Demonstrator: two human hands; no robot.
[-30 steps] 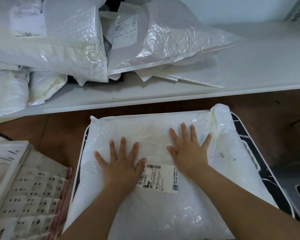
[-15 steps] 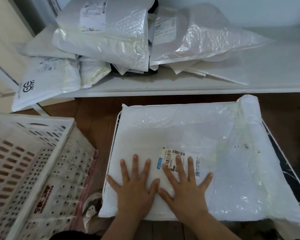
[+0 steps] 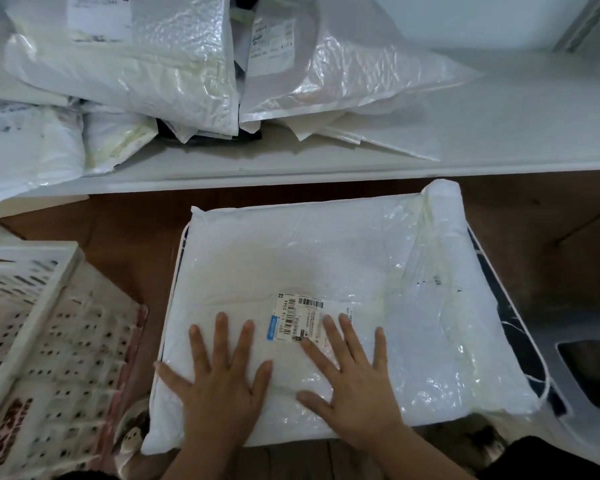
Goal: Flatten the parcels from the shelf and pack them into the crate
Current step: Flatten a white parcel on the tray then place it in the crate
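A large white plastic parcel (image 3: 326, 265) with a barcode label (image 3: 302, 320) lies flat on a white-rimmed dark board (image 3: 520, 337) over the wooden floor. My left hand (image 3: 222, 386) and my right hand (image 3: 354, 386) press flat on its near part, fingers spread, a small gap between them. The right fingertips touch the label's near edge. A white perforated crate (image 3: 32, 337) stands at the left. Several more white parcels (image 3: 146, 64) are piled on the white shelf (image 3: 430, 157) behind.
A grey object with a dark opening (image 3: 593, 372) sits at the right edge. Brown wooden floor (image 3: 129, 233) shows between the crate, the shelf and the board. A clear-wrapped parcel (image 3: 354, 71) lies at the pile's right side.
Both hands slid from the parcel's middle toward its near edge, then spread slightly apart. The view shifted, bringing the crate into sight at the left.
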